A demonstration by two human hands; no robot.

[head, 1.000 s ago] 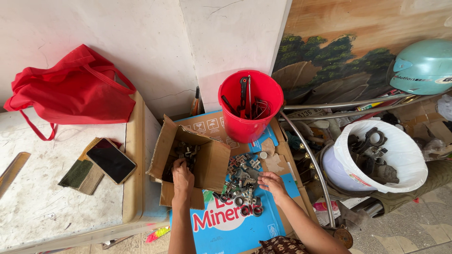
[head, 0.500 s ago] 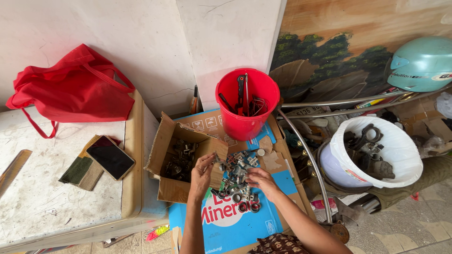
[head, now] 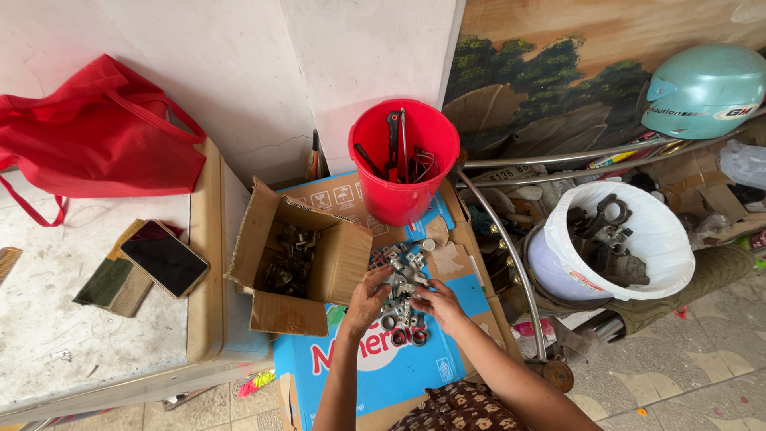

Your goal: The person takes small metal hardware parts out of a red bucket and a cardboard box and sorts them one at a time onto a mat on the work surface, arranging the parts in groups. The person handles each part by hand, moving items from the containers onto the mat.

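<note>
My left hand (head: 369, 297) and right hand (head: 435, 302) curled over pile of metal parts (head: 403, 307) on flattened blue carton (head: 375, 375), fingers pinching pieces; open cardboard box (head: 319, 263) just beside for easy reach.

- An open brown cardboard box (head: 327, 263) stood left of my hands.
- A flattened blue printed carton (head: 399, 371) lay underneath.
- A dark phone screen (head: 163, 257) rested further left.

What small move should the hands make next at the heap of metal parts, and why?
Probably lift one piece toward the open cardboard box: both the left hand and right hand rest on the heap of metal parts, and the box beside it holds similar parts.
</note>
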